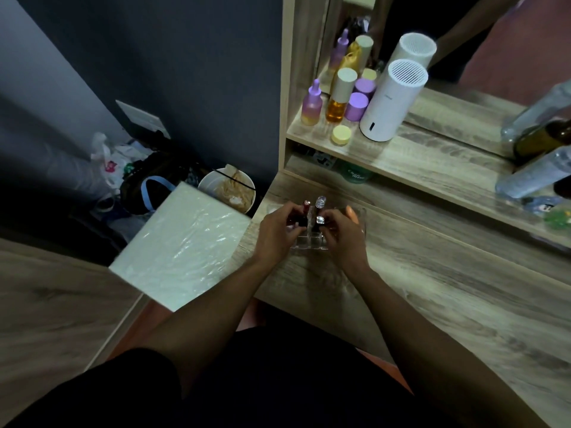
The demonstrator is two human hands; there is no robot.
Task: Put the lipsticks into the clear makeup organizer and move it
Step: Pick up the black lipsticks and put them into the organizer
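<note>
Left hand (pixel 277 230) curled at the clear organizer (pixel 310 242) on the desk (pixel 432 291) — fingers hide what they grip, cannot tell. Two lipsticks (pixel 319 208) stand upright in rear slots. Right hand (pixel 341 234) pinches a silvery cap — the organizer's walls are mostly hidden.

Scene is dim overall, with the brightest light falling on the white cylindrical appliance (pixel 391 101) and bottles at the shelf's left end, while the lower frame and left floor area sink into deep shadow. Glare streaks the plastic-wrapped white box (pixel 182 242). Wide-angle distortion bends the edges; the bottles (pixel 531 171) at right are smeared and soft.
</note>
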